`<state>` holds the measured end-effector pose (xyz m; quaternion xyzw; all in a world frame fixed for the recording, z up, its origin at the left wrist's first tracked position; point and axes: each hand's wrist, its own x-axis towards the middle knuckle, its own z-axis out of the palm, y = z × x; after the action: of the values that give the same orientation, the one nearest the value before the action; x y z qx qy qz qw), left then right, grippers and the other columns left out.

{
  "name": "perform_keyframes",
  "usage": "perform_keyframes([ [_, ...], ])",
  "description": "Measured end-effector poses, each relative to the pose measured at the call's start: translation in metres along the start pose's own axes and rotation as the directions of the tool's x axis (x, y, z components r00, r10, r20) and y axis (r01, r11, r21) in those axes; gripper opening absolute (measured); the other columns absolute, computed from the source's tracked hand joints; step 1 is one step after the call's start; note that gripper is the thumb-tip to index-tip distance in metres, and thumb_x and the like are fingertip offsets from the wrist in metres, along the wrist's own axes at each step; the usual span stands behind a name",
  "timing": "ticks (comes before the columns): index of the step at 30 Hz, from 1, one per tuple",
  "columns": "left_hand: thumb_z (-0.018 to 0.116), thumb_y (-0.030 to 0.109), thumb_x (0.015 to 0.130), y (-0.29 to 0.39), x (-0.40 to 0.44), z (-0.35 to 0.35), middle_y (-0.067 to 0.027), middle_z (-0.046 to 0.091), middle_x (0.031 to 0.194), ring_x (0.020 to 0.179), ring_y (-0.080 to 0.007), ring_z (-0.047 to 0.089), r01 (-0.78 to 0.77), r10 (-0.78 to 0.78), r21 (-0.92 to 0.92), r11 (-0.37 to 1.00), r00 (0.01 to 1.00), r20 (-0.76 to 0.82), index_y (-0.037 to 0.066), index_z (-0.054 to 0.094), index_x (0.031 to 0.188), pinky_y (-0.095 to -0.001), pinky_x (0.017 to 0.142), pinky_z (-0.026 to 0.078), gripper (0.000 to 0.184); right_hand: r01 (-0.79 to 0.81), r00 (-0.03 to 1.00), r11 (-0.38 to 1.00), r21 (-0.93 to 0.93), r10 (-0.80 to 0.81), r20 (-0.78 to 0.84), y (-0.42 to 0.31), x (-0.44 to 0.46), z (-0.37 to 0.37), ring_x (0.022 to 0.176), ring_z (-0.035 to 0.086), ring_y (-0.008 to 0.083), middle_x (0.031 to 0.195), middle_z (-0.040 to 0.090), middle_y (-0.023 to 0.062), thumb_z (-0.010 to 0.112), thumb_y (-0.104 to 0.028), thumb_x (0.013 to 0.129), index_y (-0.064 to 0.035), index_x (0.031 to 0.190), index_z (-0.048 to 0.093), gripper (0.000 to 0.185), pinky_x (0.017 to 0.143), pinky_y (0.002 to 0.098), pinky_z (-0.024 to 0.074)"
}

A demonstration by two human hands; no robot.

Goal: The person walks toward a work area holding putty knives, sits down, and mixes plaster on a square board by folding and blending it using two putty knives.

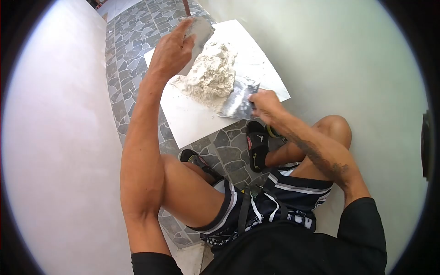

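A heap of off-white, crumbly putty (213, 75) lies on a white board (185, 123) in front of me. On the far left side of the heap, my left hand (173, 50) is closed on a flat grey scraper (201, 34), its blade tilted against the putty. My right hand (266, 105) grips a wide metal putty knife (238, 98) by its near right edge. That blade is smeared with white and sits at the lower right of the heap, touching or very near it.
A pale wall (348, 68) rises close on the right, and another light wall (55, 114) stands on the left. Grey stone-patterned floor (130, 55) runs between them. My feet in dark slides (255, 142) are just below the board. A thin brown post (186, 7) stands beyond it.
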<state>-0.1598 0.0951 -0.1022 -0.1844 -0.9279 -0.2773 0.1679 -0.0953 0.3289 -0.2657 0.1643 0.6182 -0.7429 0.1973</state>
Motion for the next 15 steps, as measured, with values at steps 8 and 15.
perform_keyframes([
  [8, 0.055, 0.020, 0.096, 0.011, -0.007, -0.001, -0.0234, 0.067, 0.113, 0.104, -0.0395, 0.065, -0.056, 0.047, 0.051, 0.997, 0.985, 0.163, 0.011, 0.050, 0.137, -0.0464, 0.092, 0.048, 0.042, 0.123, 0.991, 0.941, 0.314, -0.135, 0.014, -0.035, -0.002, 0.058, 0.091, 0.065, 0.0273, 0.104, 0.059, 0.0142, 0.049, 0.003, 0.093, 0.0065, 0.107, 0.053, 0.015, 0.080, 0.0455, 0.0573],
  [15, 0.055, 0.018, 0.094, 0.016, -0.003, 0.014, -0.0243, 0.068, 0.108, 0.101, -0.0411, 0.065, -0.085, 0.071, 0.054, 0.995, 0.974, 0.215, 0.011, 0.051, 0.136, -0.0467, 0.089, 0.048, 0.042, 0.205, 0.974, 0.955, 0.216, -0.221, 0.054, -0.088, 0.008, 0.063, 0.088, 0.065, 0.0294, 0.103, 0.060, 0.0165, 0.050, 0.001, 0.093, 0.0109, 0.105, 0.054, 0.016, 0.077, 0.0449, 0.0595],
])
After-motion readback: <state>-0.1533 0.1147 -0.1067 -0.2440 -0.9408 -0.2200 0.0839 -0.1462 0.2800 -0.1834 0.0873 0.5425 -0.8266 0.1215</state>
